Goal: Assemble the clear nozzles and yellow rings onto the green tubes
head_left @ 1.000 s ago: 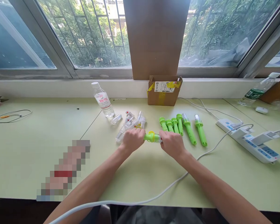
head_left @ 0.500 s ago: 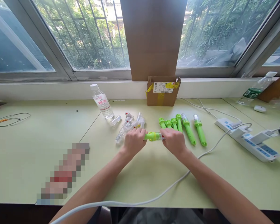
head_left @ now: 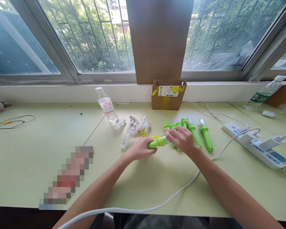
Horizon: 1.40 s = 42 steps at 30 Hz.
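Observation:
My left hand (head_left: 140,149) is closed around the green handle of a light-stick-like tube (head_left: 157,142), which tilts slightly up to the right. At its clear ribbed end, the fingers of my right hand (head_left: 183,138) are pinched shut. A yellow ring shows where the green and clear parts meet. Just beyond my left hand lies a loose pile of clear plastic caps (head_left: 128,135), with yellow rings (head_left: 142,131) among them. Several green handles (head_left: 166,125) lie behind my right hand and are partly hidden by it. Two green sticks with clear tops (head_left: 207,136) rest to its right.
A water bottle (head_left: 107,106) stands behind the caps, and a cardboard box (head_left: 165,102) sits against the sill. On the right is a white power strip (head_left: 255,144) with plugs. A white cable (head_left: 171,194) crosses in front of me. Another bottle (head_left: 262,93) leans at far right.
The held stick has gone from level to tilted, its clear end higher. My left hand has turned and lowered slightly; my right hand's grip has shifted, exposing more of the clear end.

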Tool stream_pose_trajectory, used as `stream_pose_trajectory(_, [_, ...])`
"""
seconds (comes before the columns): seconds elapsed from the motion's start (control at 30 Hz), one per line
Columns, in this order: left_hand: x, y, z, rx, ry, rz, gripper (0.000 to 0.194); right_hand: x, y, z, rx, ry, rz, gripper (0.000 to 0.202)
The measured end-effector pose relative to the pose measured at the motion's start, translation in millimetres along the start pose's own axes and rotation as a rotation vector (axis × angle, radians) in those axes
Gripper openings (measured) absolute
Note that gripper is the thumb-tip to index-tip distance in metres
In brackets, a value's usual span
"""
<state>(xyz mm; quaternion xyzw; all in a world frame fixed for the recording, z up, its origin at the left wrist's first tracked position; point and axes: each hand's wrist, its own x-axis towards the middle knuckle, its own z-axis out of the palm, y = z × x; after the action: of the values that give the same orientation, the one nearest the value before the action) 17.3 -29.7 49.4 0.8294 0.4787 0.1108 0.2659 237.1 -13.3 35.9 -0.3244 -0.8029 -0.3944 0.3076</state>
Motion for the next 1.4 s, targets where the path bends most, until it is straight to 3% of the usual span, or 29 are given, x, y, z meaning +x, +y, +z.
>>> stream_pose_trajectory(0.07, [0.3, -3.5, -1.8, -0.137, -0.192, -0.050, 0.024, 1.9, -0.6, 1.0, -0.032, 0.032, -0.049, 0.020])
stream_pose_trajectory(0.1, [1.0, -5.4, -1.6, -0.149, -0.225, -0.067, 0.025, 3.0, -1.3, 1.4, -0.042, 0.047, -0.059, 0.020])
stream_pose_trajectory(0.27, [7.2, -8.5, 6.5, 0.125, 0.071, -0.085, 0.018, 7.0, -3.7, 1.6, -0.031, 0.015, -0.021, 0.022])
stream_pose_trajectory(0.33, [8.7, -7.8, 8.8, 0.193, 0.117, -0.095, 0.017, 7.6, -4.9, 0.4, -0.033, -0.050, 0.010, 0.020])
stream_pose_trajectory(0.6, [7.9, -11.9, 10.9, 0.366, 0.204, -0.089, 0.016, 5.8, -13.4, -5.8, 0.031, -0.303, 0.163, 0.015])
stream_pose_trajectory(0.93, [9.0, -14.2, 10.5, 0.678, 0.222, -0.071, 0.017, 12.0, -20.6, -21.1, 0.226, -0.820, 0.426, 0.013])
stream_pose_trajectory(1.07, [8.6, -12.1, 11.1, 0.725, 0.242, -0.013, 0.021, 13.3, -22.3, -29.9, 0.301, -0.934, 0.474, 0.009])
stream_pose_trajectory(1.2, [7.0, -8.5, 10.2, 0.636, 0.259, -0.062, 0.011, 11.7, -22.1, -27.2, 0.220, -0.843, 0.416, 0.009])
stream_pose_trajectory(1.27, [5.1, -7.4, 6.0, 0.526, 0.213, -0.102, 0.007, 11.4, -21.3, -22.4, 0.150, -0.693, 0.338, 0.008])
stream_pose_trajectory(1.4, [1.0, -7.8, -8.3, 0.167, -0.019, -0.090, 0.018, 13.4, -19.3, -14.2, -0.034, -0.324, 0.144, 0.017])
